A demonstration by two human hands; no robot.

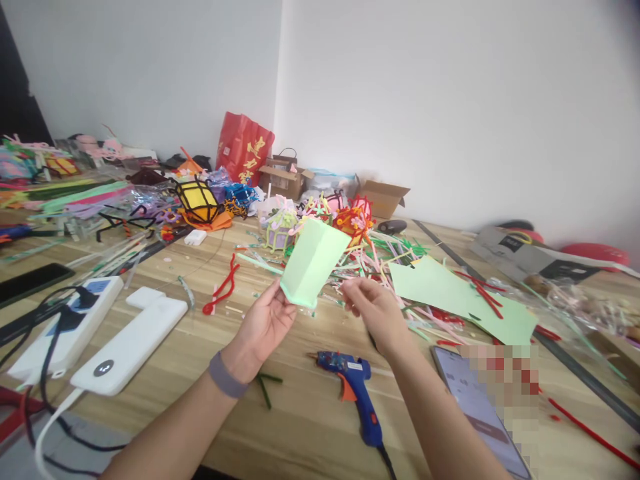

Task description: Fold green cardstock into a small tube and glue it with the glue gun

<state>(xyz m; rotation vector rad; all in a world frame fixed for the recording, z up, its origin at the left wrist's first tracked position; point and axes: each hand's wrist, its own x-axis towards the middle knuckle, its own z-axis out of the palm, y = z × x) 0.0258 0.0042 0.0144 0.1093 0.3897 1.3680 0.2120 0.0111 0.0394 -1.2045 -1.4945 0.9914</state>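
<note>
My left hand [267,320] grips a folded light-green paper shape [315,260] by its lower left corner. The shape has flat creased sides and stands tilted, with a pale green fuzzy strip along its bottom edge. To the right of it, apart from the paper, is my right hand [373,307], its fingers curled together; whatever they may pinch is too small to make out. Below the two hands a blue hot glue gun [353,383] with an orange trigger lies on its side, nozzle to the left. A dark green pipe cleaner piece [267,387] rests near my left wrist.
Cut light-green paper [465,300] lies right, among loose pipe cleaners. A phone [480,407] is at lower right. A white power bank [130,347] and a power strip [70,333] with cables occupy the left. Behind stand small lanterns [197,199] and a red bag [243,147].
</note>
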